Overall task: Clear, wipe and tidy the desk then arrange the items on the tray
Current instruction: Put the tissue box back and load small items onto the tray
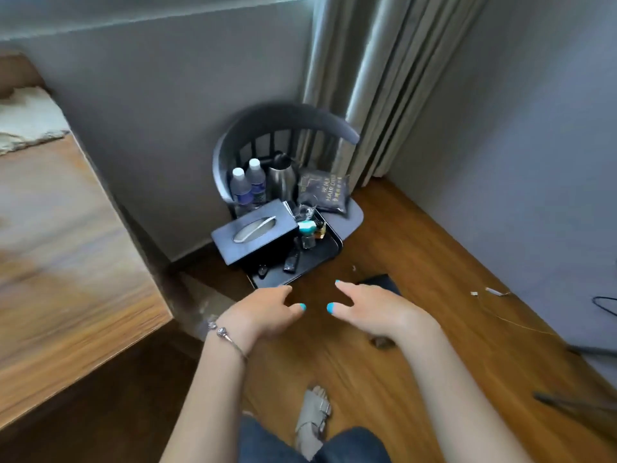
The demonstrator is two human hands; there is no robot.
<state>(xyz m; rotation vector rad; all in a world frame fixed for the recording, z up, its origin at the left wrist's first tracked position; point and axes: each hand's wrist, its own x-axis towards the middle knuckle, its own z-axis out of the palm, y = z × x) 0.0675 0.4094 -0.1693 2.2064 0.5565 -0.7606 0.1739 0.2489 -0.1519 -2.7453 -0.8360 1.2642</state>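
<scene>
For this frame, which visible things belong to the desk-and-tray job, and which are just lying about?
Part of the job:
desk
black tray on the chair seat
tissue box
two water bottles
kettle
hair dryer bag
left hand and right hand, both empty, reaching towards the tray

Lying about:
chair
curtain
cable on the floor
bed

Two empty hands, left point(267, 312) and right point(370, 310), reach forward with fingers relaxed above a wooden floor point(417, 262). Just beyond them, a black tray point(320, 259) holding a tissue box point(255, 233) sits on a dark chair point(287, 121). The desk point(66, 245) lies left of the hands.
</scene>
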